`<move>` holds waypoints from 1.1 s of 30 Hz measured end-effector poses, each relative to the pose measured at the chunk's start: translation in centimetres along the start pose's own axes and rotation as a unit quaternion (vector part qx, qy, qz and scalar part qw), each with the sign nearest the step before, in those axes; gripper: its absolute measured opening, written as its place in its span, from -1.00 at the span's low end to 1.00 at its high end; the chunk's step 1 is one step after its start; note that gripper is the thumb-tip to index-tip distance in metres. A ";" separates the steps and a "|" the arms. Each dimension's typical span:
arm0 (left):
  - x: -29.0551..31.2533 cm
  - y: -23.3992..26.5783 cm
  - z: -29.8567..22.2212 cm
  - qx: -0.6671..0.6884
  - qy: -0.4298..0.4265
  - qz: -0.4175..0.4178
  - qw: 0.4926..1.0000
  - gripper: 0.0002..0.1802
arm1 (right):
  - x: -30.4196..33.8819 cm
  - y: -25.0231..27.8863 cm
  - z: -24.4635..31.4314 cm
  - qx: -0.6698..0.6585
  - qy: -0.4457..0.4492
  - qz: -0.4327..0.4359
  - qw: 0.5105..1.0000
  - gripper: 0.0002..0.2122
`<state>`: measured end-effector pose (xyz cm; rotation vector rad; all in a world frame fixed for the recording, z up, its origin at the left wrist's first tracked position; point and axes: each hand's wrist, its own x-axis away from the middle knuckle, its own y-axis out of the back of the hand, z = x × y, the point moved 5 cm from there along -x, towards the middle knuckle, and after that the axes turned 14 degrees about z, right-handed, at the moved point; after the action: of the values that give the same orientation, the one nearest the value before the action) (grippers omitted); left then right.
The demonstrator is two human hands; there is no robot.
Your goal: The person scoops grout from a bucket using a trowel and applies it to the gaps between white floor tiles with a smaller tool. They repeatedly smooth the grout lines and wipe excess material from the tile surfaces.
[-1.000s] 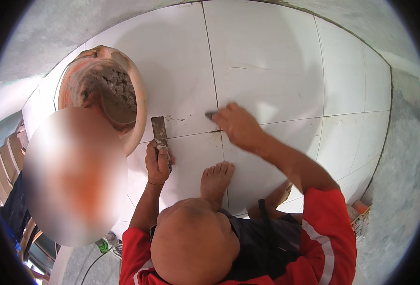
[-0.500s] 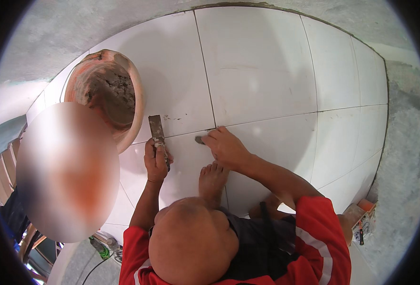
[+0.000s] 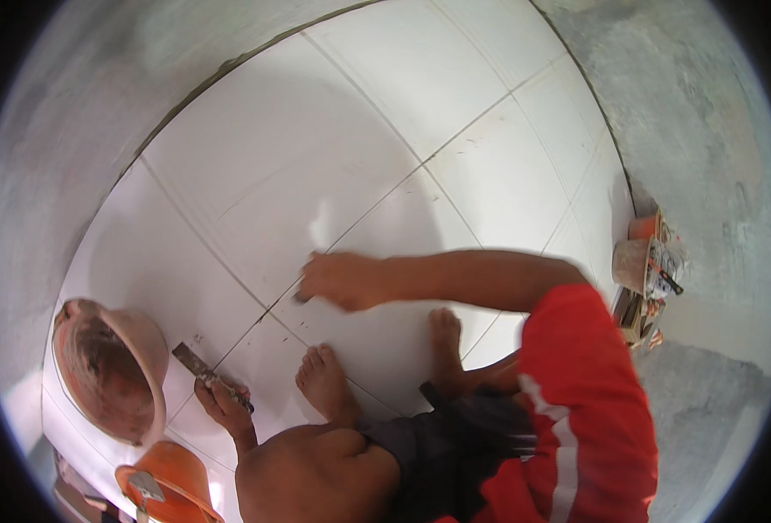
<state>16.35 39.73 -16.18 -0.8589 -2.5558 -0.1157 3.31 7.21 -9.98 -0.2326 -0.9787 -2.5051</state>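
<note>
My left hand point(image 3: 227, 408) is closed around a flat-bladed scraper point(image 3: 196, 361), its rectangular blade smeared with mortar and held low over the white floor tiles point(image 3: 255, 192). My right hand point(image 3: 344, 281) is bent down at a dark tile joint, fingers pinched on a small dark grey piece point(image 3: 300, 297) whose tip shows below them. The hand hides most of that piece, so I cannot tell its kind. Little crumbs lie on the tile close to it.
A mortar-stained bucket point(image 3: 146, 349) leans open at the left, with an orange container point(image 3: 176, 471) below it holding a trowel point(image 3: 146, 486). At the right wall stand a pinkish bucket point(image 3: 633, 265) with tools and an orange one point(image 3: 642, 228). My bare feet point(image 3: 324, 383) rest on the tiles.
The view has turned, tilting the tile lines and bringing the orange container into sight. My right hand has moved rightward along the joint from the tile corner. The scraper stays in my left hand.
</note>
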 end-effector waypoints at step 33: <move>-5.9 -13.3 -12.1 -0.263 0.085 0.111 0.954 -0.71 | 38.0 16.3 -35.5 0.050 -0.512 -0.459 0.724 -0.75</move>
<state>17.20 23.17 -7.04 -1.2606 -2.2726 -0.7923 -23.03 -40.32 -14.61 -1.5752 -2.0262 -3.1196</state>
